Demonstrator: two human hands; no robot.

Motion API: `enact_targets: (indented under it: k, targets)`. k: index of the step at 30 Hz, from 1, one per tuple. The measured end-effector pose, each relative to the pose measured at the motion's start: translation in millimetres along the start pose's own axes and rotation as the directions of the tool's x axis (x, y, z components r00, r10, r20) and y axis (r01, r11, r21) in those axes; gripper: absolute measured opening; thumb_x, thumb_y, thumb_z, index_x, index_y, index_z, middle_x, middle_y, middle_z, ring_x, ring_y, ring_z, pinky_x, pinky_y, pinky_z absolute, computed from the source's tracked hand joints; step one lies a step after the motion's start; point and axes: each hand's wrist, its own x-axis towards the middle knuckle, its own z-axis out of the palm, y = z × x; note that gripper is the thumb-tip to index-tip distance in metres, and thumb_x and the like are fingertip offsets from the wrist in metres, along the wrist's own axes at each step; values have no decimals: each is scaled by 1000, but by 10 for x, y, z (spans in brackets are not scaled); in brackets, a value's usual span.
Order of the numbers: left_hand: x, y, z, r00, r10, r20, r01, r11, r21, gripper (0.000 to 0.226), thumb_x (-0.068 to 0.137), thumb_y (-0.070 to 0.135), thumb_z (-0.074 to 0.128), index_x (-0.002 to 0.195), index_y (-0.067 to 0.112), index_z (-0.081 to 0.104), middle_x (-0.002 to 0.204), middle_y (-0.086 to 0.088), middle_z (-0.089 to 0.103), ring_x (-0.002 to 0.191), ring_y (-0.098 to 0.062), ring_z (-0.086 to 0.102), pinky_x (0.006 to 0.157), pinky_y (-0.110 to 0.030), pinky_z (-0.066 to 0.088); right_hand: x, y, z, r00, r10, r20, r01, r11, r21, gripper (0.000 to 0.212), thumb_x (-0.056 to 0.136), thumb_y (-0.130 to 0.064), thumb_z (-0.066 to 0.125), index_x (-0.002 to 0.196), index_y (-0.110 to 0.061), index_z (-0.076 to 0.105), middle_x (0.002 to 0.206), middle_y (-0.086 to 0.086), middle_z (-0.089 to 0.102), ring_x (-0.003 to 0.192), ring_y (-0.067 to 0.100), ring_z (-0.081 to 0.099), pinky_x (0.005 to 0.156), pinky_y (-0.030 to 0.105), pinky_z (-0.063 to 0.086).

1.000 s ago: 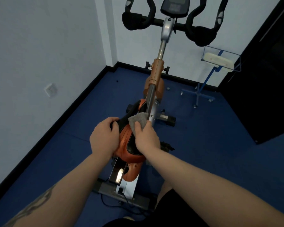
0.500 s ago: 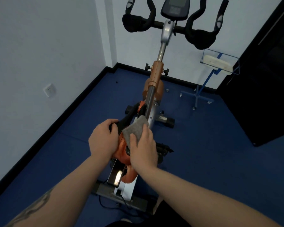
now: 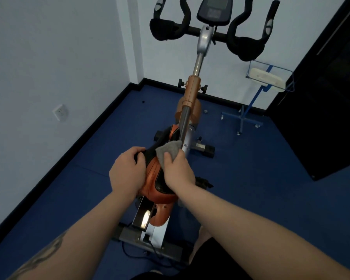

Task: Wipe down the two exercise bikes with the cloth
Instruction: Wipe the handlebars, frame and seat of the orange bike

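Exercise bike point(image 3: 190, 102), orange and silver frame, stands on blue floor point(image 3: 271, 178) in room corner, seen from behind its saddle.

Black handlebars point(image 3: 208, 35) and a console point(image 3: 213, 9) sit at the far top, close to the white wall point(image 3: 49, 57). Blue wheeled stand point(image 3: 257, 93) with a pale tray is near the bike's right side, beside a dark door point(image 3: 321, 108). Orange-and-black saddle point(image 3: 160, 180) lies nearest the camera. Left hand point(image 3: 127, 172) wraps over the saddle's left edge, fingers curled round it, a holding grip. Right hand point(image 3: 179, 170) presses a small grey cloth point(image 3: 168, 151) onto the saddle's front, fingers closed over the cloth, thumb lying on top. Cloth's free corner touches the silver frame tube.
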Motion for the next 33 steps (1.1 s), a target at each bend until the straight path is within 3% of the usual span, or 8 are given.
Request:
enact_targets:
  k: [2, 5, 9, 11, 16, 22, 27, 33]
  targets:
    - [5, -8, 2, 1000, -2, 5, 2, 1000, 6, 24, 95, 29, 46, 105, 37, 66, 87, 22, 59, 72, 6, 49, 56, -17, 32, -117, -9, 34, 999, -32, -41, 31, 999, -18, 60, 101, -50, 30, 152, -20, 19, 148, 5, 39, 125, 28, 48, 95, 47, 47]
    - [6, -17, 8, 1000, -2, 4, 2, 1000, -2, 24, 95, 30, 46, 104, 39, 66, 86, 21, 61, 72, 8, 51, 54, -19, 34, -430, 135, 103, 978, -204, -44, 198, 973, -120, 67, 99, -52, 31, 154, -23, 5, 158, 1, 19, 136, 24, 33, 103, 47, 42]
    - [7, 6, 0, 1000, -10, -8, 10, 1000, 5, 23, 95, 29, 46, 103, 38, 66, 83, 23, 58, 68, 11, 48, 54, -17, 30, -55, -10, -20, 998, -51, 47, 54, 996, -73, 64, 102, -49, 27, 155, -18, 8, 155, 8, 29, 127, 31, 46, 97, 46, 46]
    - [6, 2, 6, 1000, -14, -6, 14, 1000, 0, 24, 95, 29, 46, 104, 38, 66, 83, 24, 57, 69, 12, 48, 54, -16, 31, -17, -59, -34, 1000, -11, 18, 11, 999, -43, 63, 102, -48, 27, 155, -18, 10, 153, 8, 34, 125, 31, 49, 95, 45, 47]
    - [3, -4, 7, 1000, -3, -9, 3, 1000, 12, 25, 95, 28, 46, 106, 38, 67, 87, 20, 61, 69, 8, 50, 53, -17, 31, -567, 204, 136, 986, -159, -48, 156, 986, -64, 72, 97, -55, 34, 153, -30, -3, 159, -6, 9, 141, 21, 24, 103, 49, 42]
    - [5, 7, -2, 1000, 3, 11, -3, 1000, 6, 26, 96, 27, 46, 109, 34, 67, 96, 17, 65, 83, -2, 55, 60, -15, 34, -41, -50, -41, 999, 24, 22, -24, 999, 21, 59, 101, -49, 32, 149, -17, 23, 144, 7, 43, 124, 28, 48, 98, 48, 45]
    - [1, 12, -1, 1000, 6, 4, -6, 1000, -1, 26, 96, 26, 47, 108, 34, 67, 94, 17, 65, 81, 0, 56, 58, -17, 35, -598, 205, 155, 987, -161, -29, 160, 986, -47, 76, 96, -54, 40, 153, -31, -5, 159, -10, 3, 144, 20, 13, 111, 50, 32]
    - [-3, 16, -9, 1000, -8, 11, 8, 1000, 3, 25, 95, 27, 46, 107, 36, 66, 93, 21, 63, 80, 3, 53, 60, -14, 33, -27, -19, -32, 999, 7, 53, -11, 997, 81, 61, 100, -48, 37, 151, -19, 20, 146, 7, 39, 128, 28, 45, 102, 48, 42]
